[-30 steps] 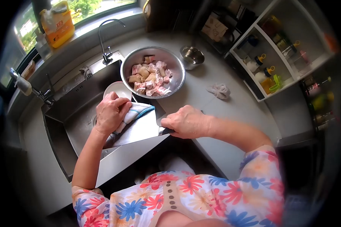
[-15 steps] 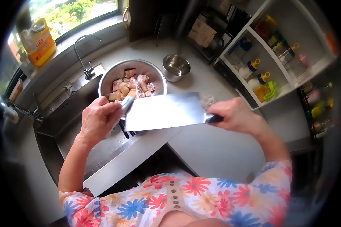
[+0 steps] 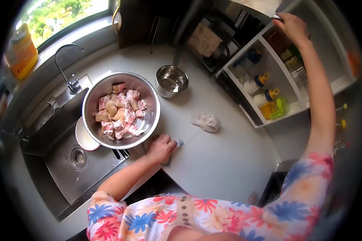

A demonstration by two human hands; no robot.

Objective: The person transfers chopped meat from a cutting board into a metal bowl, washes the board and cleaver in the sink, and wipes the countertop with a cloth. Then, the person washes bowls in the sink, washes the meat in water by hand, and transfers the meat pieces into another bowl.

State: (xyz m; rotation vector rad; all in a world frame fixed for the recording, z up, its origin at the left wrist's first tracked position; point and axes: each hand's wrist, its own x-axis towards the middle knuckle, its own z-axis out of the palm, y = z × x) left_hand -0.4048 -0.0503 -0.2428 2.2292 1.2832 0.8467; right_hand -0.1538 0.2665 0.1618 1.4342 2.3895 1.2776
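My left hand point(image 3: 161, 148) is down on the counter beside the sink, its fingers closed over a thin cloth; a bluish bit point(image 3: 180, 142) of the cloth sticks out past the fingers. Up at the top right, my right hand point(image 3: 291, 27) is closed on the cleaver's handle, in front of the shelf unit. The cleaver's pale blade point(image 3: 259, 5) is partly cut off by the top of the view. Left of my left hand stands a large steel basin point(image 3: 153, 116) holding chunks of raw meat point(image 3: 118, 112), some with skin on.
A small steel bowl point(image 3: 171, 81) stands behind the basin. A crumpled white cloth point(image 3: 206, 122) lies on the counter. The sink point(image 3: 60, 176) is at left, with a white bowl point(image 3: 84, 136) partly under the basin. Bottles point(image 3: 261, 82) fill the shelf unit point(image 3: 265, 40) at right.
My right hand has carried the cleaver from in front of me to the upper right. My left hand has left the blade and come down onto the counter with the cloth.
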